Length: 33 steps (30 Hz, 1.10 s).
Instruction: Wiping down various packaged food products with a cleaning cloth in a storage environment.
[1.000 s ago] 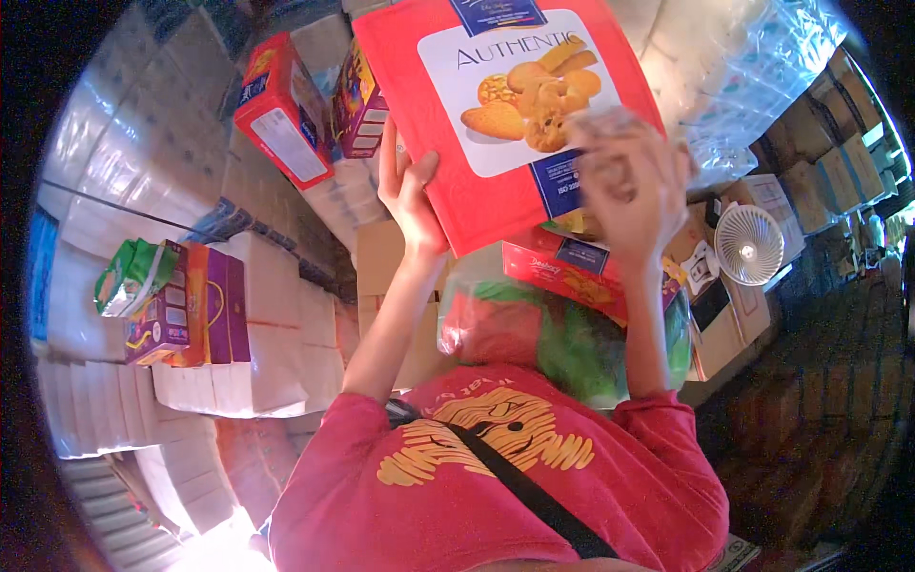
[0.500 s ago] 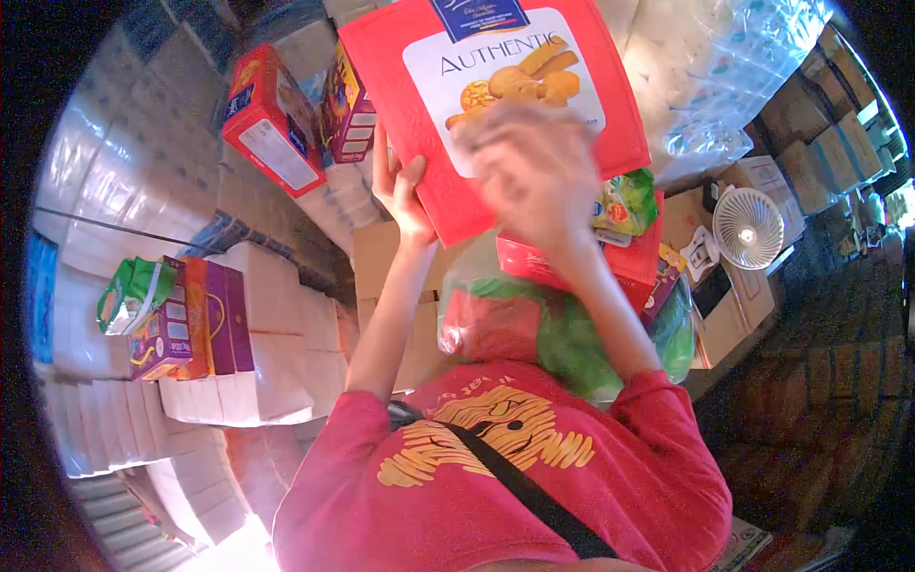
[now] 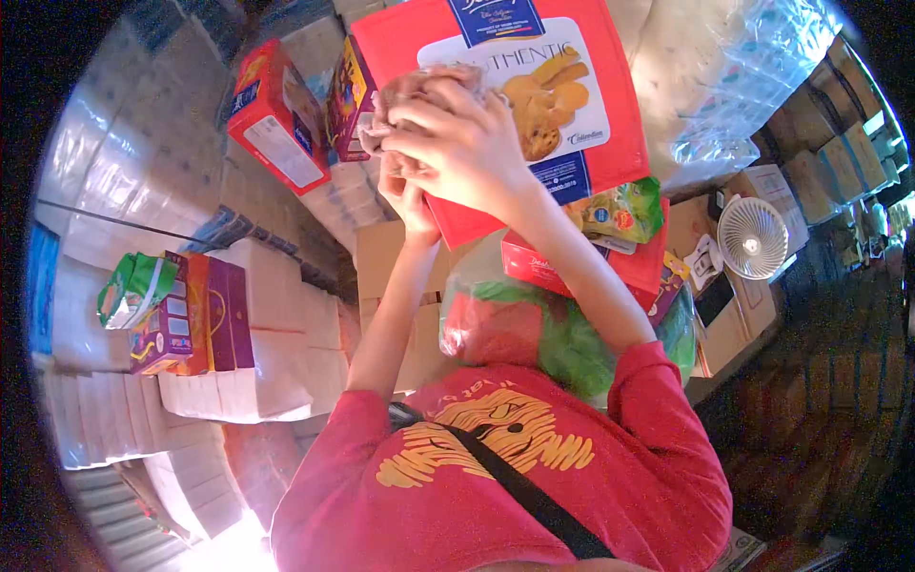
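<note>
Supporting the red biscuit box (image 3: 548, 114) is done by the left hand (image 3: 417, 214), closed on the lower left corner; its fingers are partly hidden behind the right hand (image 3: 462, 138). A cloth (image 3: 410, 86) is gripped in the right hand, with the fingers curled over it, at the left edge of the box. Whether the surface is touched by the cloth cannot be told. The box is positioned in front of the wearer's chest, tilted, with its broad face turned up, probably so that this face is kept steady and within the right hand's reach. A corner hold appears to be chosen because most of the face is thereby left uncovered

Below it, a green packet (image 3: 624, 214) is laid on a smaller red box (image 3: 532, 264), near a clear bag (image 3: 491, 324)

Materials are noted as follows: the held box is flat and straight-edged, with a pale label and blue bands; the cloth is soft, pinkish-brown and bunched; the bag is thin, glossy and wrinkled; the white fan (image 3: 753, 238) is round and finely ribbed
</note>
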### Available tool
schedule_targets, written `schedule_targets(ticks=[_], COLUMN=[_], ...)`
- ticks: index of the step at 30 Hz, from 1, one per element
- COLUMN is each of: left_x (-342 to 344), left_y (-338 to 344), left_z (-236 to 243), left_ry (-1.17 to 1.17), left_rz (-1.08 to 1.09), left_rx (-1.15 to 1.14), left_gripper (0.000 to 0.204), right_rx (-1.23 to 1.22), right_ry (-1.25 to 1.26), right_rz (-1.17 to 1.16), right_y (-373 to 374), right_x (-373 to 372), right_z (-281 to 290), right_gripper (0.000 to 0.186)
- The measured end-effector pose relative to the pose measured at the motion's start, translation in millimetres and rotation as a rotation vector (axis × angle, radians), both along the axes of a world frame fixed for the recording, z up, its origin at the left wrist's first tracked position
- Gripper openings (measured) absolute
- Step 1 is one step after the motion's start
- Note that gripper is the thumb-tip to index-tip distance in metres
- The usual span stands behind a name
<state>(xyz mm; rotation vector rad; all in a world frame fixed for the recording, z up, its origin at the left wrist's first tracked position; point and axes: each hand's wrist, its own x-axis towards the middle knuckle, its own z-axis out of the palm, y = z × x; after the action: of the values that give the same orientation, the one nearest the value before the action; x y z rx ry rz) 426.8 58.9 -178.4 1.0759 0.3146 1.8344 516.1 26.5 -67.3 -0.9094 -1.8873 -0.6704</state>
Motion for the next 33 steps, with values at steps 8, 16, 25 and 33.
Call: schedule_targets(ticks=[8, 16, 25, 33], left_x=[-2, 10, -13, -8], left_y=[-3, -8, 7, 7], left_z=[20, 23, 18, 15], left_ry=[-0.083, 0.082, 0.124, 0.202], left_rz=[-0.15, -0.015, -0.067, -0.013], left_rx=[-0.064, -0.024, -0.018, 0.02], left_gripper=[0.079, 0.075, 0.084, 0.081], right_rx=[-0.056, 0.112, 0.126, 0.02], right_ry=[0.439, 0.186, 0.414, 0.729], right_rz=[-0.499, -0.134, 0.244, -0.307], right_y=[9, 36, 65, 81], right_x=[109, 54, 88, 139], right_z=[16, 12, 38, 13], right_gripper=[0.022, 0.024, 0.016, 0.025])
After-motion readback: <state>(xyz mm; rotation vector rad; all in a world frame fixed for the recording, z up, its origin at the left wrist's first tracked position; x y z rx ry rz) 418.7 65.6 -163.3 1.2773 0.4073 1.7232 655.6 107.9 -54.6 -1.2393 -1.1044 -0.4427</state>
